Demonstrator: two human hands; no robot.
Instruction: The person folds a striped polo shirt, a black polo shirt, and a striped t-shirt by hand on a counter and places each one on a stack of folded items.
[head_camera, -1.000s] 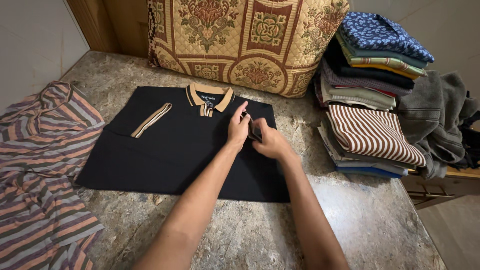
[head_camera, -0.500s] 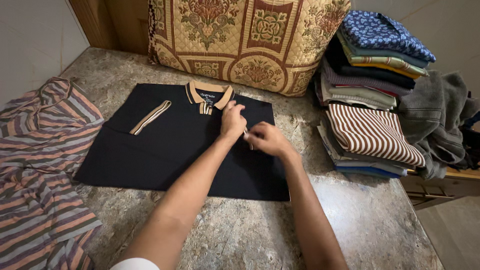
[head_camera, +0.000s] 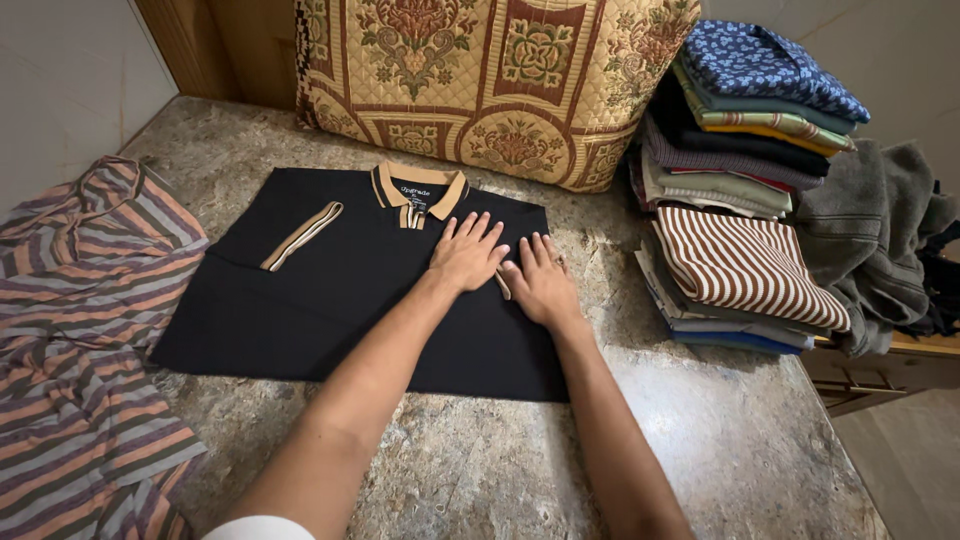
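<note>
Fingers (head_camera: 478, 232) of both hands press flat, spread, on the black polo shirt (head_camera: 330, 290), its collar pointing away.

The hands (head_camera: 505, 268) cover part of the black shirt (head_camera: 330, 300), including most of a tan sleeve band. The striped shirt (head_camera: 80, 330) runs off the left and bottom edges. The cushion (head_camera: 480, 80) is cut off at the top, and the grey garment (head_camera: 880, 230) at the right edge.

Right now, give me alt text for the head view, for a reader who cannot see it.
Both hands, left hand and right hand, lie flat, fingers spread, on a black polo shirt with a tan collar, spread on a stone counter. A striped shirt lies left, stacked folded clothes right, a patterned cushion behind.
</note>
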